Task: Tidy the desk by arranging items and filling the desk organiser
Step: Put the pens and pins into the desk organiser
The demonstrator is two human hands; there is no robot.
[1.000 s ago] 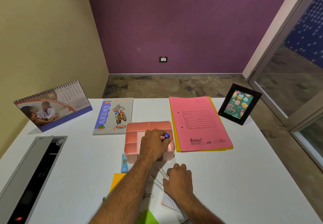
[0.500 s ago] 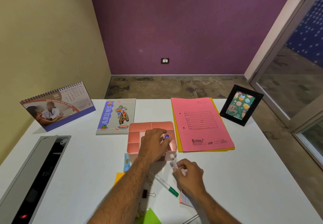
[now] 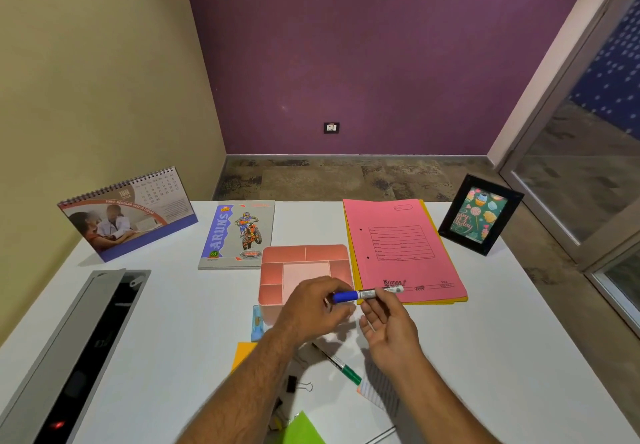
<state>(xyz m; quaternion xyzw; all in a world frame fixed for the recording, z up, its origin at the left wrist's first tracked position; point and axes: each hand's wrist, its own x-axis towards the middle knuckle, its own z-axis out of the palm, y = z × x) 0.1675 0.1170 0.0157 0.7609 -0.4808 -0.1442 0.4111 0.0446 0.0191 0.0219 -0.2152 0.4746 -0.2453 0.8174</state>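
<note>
The pink desk organiser [image 3: 277,263] stands mid-desk, and what shows of its compartments is bare. Just in front of its right corner a blue-capped white marker [image 3: 367,294] lies level in the air between both hands. My left hand [image 3: 311,308] grips the blue cap end. My right hand [image 3: 388,326] pinches the white barrel with thumb and forefinger. A green-capped marker [image 3: 337,364] lies on the desk below the hands.
Near me lie a black binder clip [image 3: 298,384], an orange note [image 3: 244,353], a green sheet [image 3: 304,429], a lined pink pad [image 3: 372,388] and a blue item [image 3: 258,322]. Farther back are a notebook [image 3: 239,232], pink folder [image 3: 398,249], photo frame [image 3: 481,215], calendar [image 3: 128,215] and cable tray [image 3: 86,346].
My right hand rose from the desk with the white marker barrel and met my left hand. My left hand drew back from over the organiser with the blue cap.
</note>
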